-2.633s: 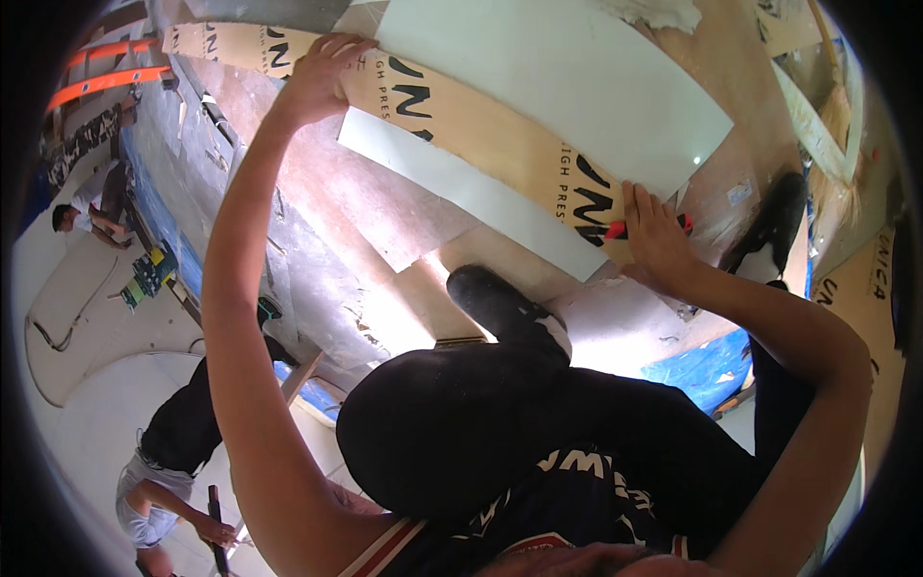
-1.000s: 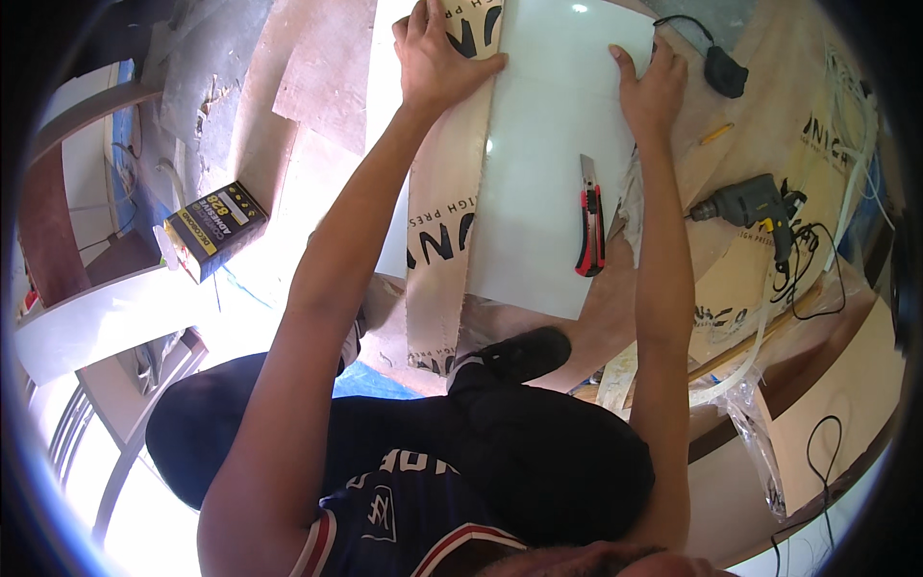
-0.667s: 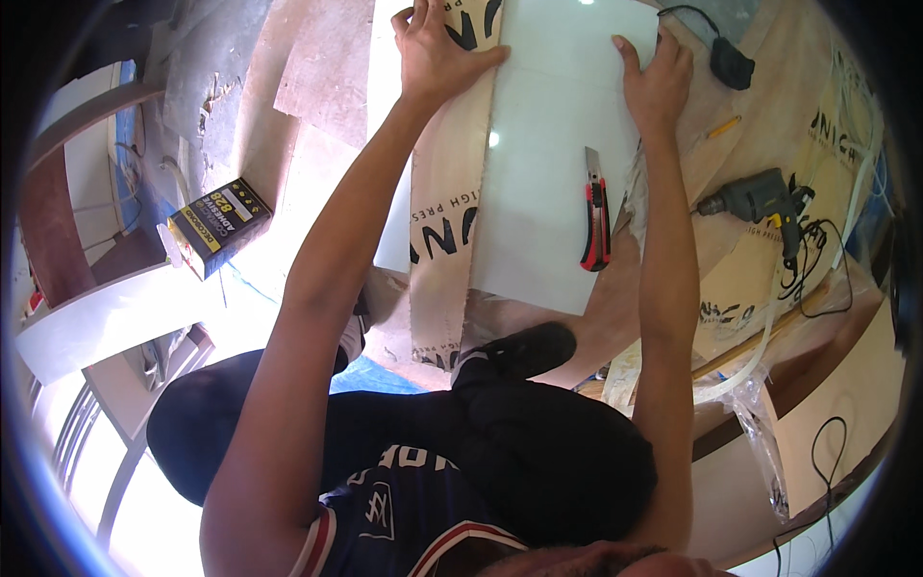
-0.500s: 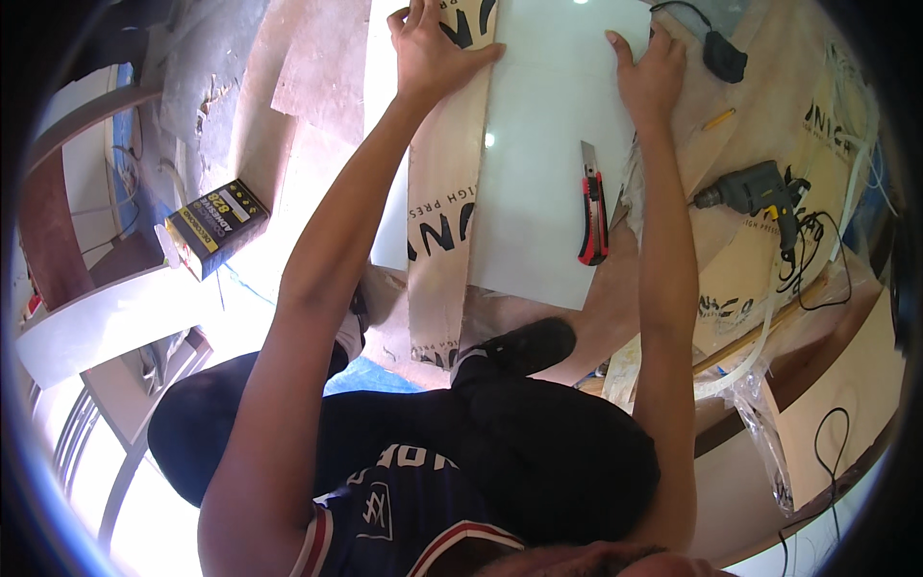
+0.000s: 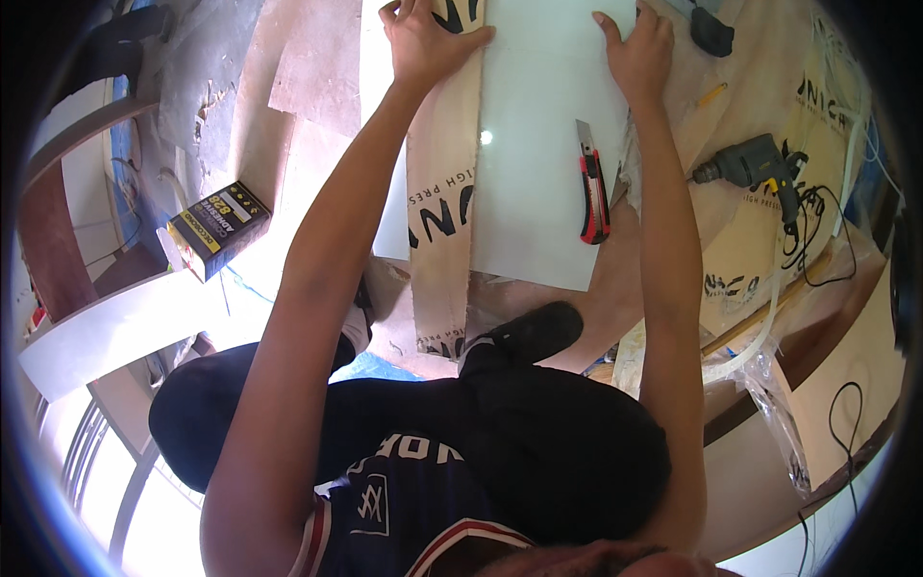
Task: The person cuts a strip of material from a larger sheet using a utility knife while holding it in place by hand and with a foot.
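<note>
My left hand (image 5: 423,46) lies spread across a long brown printed strip (image 5: 442,216), its thumb stretched out to the strip's right edge. Under the strip is a glossy white sheet (image 5: 538,91), which shows on both sides of it. At the sheet's far right edge rests my right hand (image 5: 642,56), thumb apart from the fingers and pointing over the white surface. Some fingertips of both hands are cut off or hidden at the top of the picture. A red and black utility knife (image 5: 594,197), blade out, lies on the sheet near its right edge, untouched by either hand.
A grey power drill (image 5: 750,168) with a black cord lies to the right, near a yellow pencil (image 5: 711,94) and a black corded object (image 5: 711,34). On the left stands a black and yellow adhesive tin (image 5: 221,229). My shoe (image 5: 538,337) is just below the sheet.
The sheet, knife and drill sit slightly higher in the picture, as the view has shifted a little. Both hands keep nearly the same places on the strip and sheet.
</note>
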Motion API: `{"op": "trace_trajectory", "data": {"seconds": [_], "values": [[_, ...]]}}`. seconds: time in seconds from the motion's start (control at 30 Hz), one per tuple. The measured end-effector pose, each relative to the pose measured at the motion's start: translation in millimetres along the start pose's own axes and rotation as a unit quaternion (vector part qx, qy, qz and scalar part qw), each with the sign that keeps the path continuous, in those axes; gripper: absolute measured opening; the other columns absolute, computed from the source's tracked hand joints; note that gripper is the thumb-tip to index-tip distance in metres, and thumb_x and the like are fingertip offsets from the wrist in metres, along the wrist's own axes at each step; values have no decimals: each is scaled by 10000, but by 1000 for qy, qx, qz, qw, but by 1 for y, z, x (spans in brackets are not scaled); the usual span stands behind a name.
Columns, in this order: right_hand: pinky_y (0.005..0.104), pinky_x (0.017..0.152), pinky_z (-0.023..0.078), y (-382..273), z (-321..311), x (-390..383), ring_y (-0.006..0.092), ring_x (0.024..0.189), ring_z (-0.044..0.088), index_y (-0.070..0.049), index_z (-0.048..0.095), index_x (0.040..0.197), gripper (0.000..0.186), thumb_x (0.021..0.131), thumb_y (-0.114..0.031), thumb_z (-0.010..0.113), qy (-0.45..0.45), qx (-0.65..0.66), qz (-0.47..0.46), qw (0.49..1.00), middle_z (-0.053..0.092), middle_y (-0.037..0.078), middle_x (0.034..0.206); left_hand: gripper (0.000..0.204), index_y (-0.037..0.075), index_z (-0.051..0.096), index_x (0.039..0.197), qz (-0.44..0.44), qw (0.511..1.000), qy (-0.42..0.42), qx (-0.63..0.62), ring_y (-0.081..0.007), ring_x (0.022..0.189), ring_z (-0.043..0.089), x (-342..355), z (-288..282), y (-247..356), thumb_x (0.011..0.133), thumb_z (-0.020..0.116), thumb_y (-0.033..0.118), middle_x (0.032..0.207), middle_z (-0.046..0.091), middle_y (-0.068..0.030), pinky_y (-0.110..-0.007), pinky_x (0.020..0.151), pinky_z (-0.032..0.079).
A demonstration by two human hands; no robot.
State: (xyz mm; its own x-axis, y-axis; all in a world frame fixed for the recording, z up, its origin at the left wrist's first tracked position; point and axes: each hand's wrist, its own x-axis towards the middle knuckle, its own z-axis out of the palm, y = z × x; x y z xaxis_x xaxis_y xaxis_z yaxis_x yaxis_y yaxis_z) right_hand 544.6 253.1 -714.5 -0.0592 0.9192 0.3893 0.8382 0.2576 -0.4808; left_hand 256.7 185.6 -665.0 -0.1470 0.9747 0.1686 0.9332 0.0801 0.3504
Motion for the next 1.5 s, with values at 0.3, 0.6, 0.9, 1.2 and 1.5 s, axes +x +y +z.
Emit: {"op": "trace_trajectory", "data": {"seconds": [0.3, 0.6, 0.9, 1.2, 1.5], "values": [[494, 937, 487, -31, -18, 1, 460, 1083, 594, 42, 600, 1268, 551, 930, -375, 727, 29, 23, 27, 999, 616, 281, 1133, 1177, -48, 445, 1473, -24, 1000, -2, 18, -436, 1288, 429, -4, 7, -6, 628, 882, 646, 1368, 556, -207, -527, 1068, 459], [516, 992, 454, -18, -14, -1, 479, 1140, 541, 53, 518, 1357, 654, 918, -372, 749, 4, 16, 20, 1000, 547, 294, 1203, 1227, -90, 289, 1570, -113, 988, -101, -12, -513, 1474, 285, 7, -19, 18, 720, 868, 580, 1576, 337, -364, -549, 1221, 311], [503, 988, 459, -23, -17, 2, 469, 1144, 544, 63, 522, 1354, 645, 916, -346, 760, -16, 41, 36, 998, 547, 290, 1208, 1271, -103, 305, 1561, -111, 989, -93, -23, -514, 1475, 278, 10, -14, 8, 680, 884, 608, 1596, 316, -363, -527, 1230, 291], [496, 960, 473, -21, -18, -1, 462, 1111, 562, 51, 532, 1346, 652, 891, -338, 788, -5, 27, 40, 999, 556, 275, 1175, 1151, -91, 285, 1575, -109, 971, -134, -162, -422, 1475, 337, 11, -21, 9, 782, 846, 525, 1557, 415, -327, -531, 1200, 339], [490, 934, 486, -15, -12, 0, 446, 1083, 582, 34, 555, 1291, 624, 852, -324, 819, 29, 48, 14, 998, 579, 249, 1140, 930, 41, 386, 1580, -42, 978, -65, -191, -467, 1505, 271, -41, -25, -25, 883, 778, 514, 1609, 327, -314, -562, 1142, 401]]}}
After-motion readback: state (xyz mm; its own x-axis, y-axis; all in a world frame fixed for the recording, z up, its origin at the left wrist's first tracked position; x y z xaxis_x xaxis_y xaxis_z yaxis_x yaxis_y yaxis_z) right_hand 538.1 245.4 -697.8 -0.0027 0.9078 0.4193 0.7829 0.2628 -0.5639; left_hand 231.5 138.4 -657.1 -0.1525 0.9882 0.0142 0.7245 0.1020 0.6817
